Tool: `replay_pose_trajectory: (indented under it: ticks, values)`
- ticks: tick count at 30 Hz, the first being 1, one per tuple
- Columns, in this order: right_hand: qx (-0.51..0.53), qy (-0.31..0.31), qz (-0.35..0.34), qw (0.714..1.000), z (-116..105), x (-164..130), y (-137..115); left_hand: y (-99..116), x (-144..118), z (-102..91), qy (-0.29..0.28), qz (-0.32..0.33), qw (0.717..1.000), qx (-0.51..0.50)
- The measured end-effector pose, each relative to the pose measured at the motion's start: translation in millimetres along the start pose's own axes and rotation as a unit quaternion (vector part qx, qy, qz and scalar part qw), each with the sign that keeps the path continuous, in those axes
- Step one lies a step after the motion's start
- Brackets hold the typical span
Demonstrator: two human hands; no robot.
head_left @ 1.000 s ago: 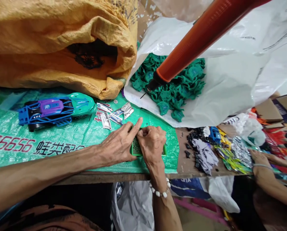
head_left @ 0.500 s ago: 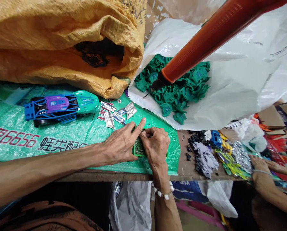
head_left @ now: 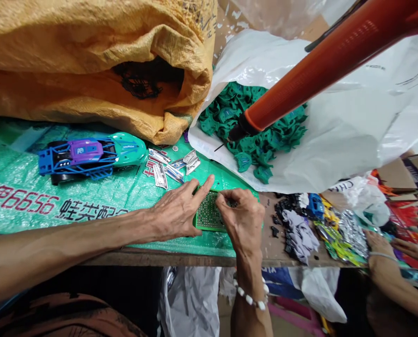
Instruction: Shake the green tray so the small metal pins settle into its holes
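The left hand (head_left: pixel 176 210) pressed flat on the green tray (head_left: pixel 209 216), fingers spread. Just right, the right hand (head_left: pixel 244 217) pinched narrowly over the tray's pegs.

Bright, even light falls from above, with soft shadows under the table edge along the bottom of the frame. The white plastic bag (head_left: pixel 335 126) at right glares mildly. Edges bow with wide-angle distortion; the orange tool (head_left: pixel 321 61) at upper right is slightly blurred.
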State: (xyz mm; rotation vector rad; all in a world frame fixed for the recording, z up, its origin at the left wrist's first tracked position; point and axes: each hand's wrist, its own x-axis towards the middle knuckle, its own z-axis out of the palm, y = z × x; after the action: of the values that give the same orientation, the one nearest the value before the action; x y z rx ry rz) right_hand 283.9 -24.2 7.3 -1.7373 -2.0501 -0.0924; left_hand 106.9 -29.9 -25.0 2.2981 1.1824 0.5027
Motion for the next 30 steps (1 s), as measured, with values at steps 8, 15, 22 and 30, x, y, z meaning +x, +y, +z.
replay_pose_trajectory:
  ticks: [8, 15, 22, 30]
  values:
    - [-0.137, -0.029, -0.067, 0.988, 15.1, -3.8, -7.8, -0.4, 0.0, 0.2, 0.003, 0.008, 1.0, -0.006]
    - [-0.193, -0.074, -0.109, 0.972, 12.0, 1.9, -13.0, 0.6, 0.7, -0.9, -0.002, 0.003, 1.0, -0.012]
    - [-0.162, -0.029, -0.056, 0.985, 28.8, -2.2, -10.6, 2.6, 2.8, -5.3, -0.026, -0.008, 1.0, -0.013]
    - [-0.143, -0.01, -0.066, 0.987, 29.2, -2.7, -6.0, 2.1, 3.0, -3.3, -0.013, -0.001, 1.0, -0.018]
